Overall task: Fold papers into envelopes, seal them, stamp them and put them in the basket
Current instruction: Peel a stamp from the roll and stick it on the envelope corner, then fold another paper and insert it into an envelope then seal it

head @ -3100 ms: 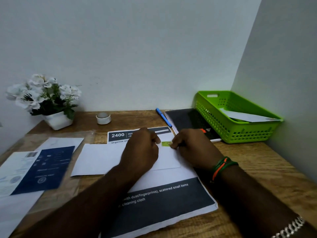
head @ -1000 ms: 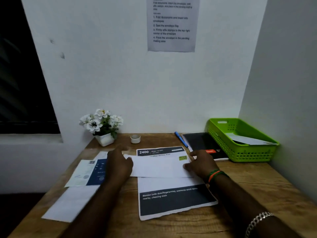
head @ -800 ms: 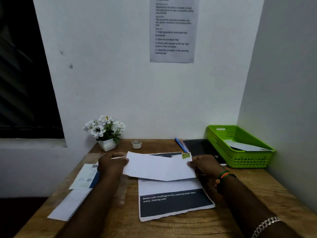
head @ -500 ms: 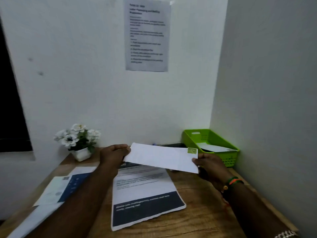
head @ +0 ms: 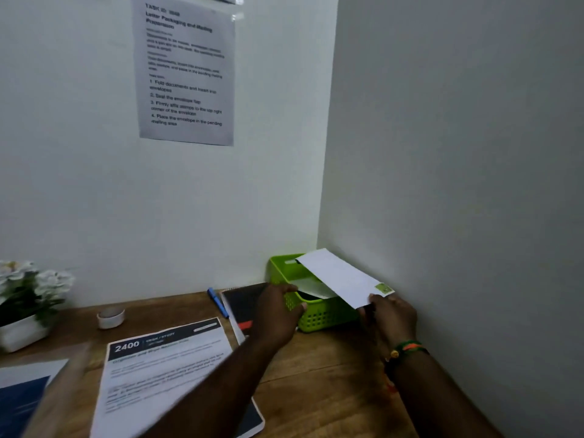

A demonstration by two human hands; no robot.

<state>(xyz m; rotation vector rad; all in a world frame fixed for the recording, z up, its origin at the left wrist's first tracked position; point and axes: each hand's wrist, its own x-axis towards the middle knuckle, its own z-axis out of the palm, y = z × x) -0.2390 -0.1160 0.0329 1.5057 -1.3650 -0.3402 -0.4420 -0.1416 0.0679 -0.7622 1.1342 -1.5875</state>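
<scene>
R hand (head: 390, 314) holds stamped envelope (head: 339, 278) over green basket (head: 319, 314).
</scene>
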